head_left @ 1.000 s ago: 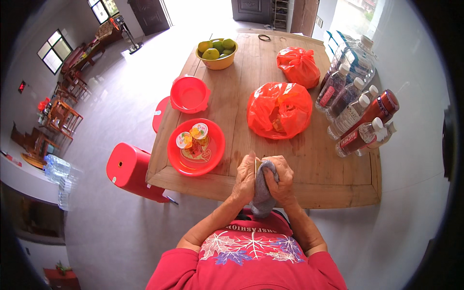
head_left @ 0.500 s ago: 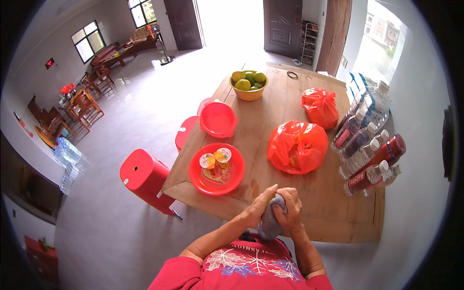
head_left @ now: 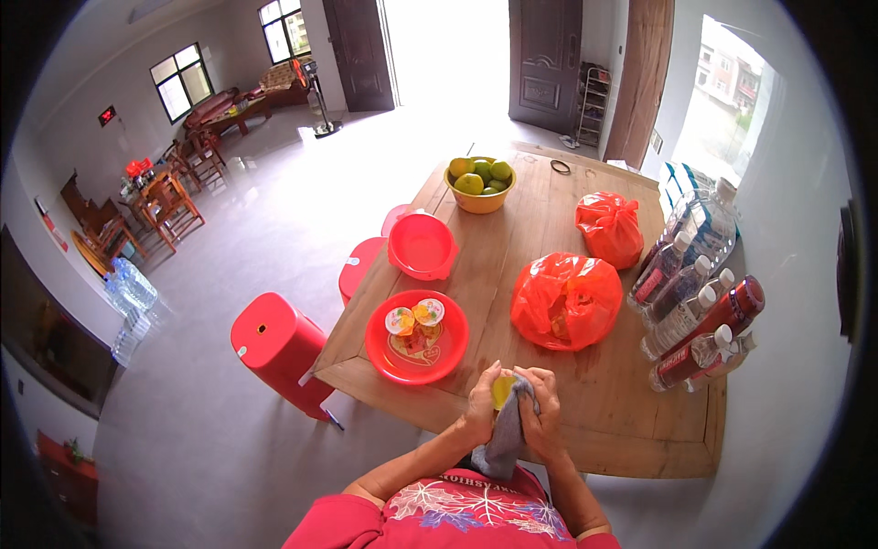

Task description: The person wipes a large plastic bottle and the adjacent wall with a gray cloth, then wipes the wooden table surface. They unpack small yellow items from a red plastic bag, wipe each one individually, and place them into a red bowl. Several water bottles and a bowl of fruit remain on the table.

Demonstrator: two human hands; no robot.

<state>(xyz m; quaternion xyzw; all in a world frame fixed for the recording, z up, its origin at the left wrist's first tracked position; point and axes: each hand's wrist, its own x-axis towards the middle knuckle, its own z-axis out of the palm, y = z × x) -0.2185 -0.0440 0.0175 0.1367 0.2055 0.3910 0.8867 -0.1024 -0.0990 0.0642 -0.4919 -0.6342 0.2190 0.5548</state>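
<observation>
Close to the table's near edge, my left hand is closed on a small yellow rounded thing, partly covered by fingers, so I cannot tell its kind. My right hand grips a grey cloth pressed against the yellow thing's right side. The cloth's loose end hangs down toward my red shirt. Left of my hands, a red plate holds two small cups with printed lids and other small items.
A red basin and a yellow bowl of green-yellow citrus fruits stand farther back on the wooden table. Two red plastic bags lie right of centre. Several bottles line the right edge. Red stools stand at the left.
More of the yellow thing shows now between my hands. The grey cloth has shifted to its right side and hangs looser. The whole scene sits slightly lower in view.
</observation>
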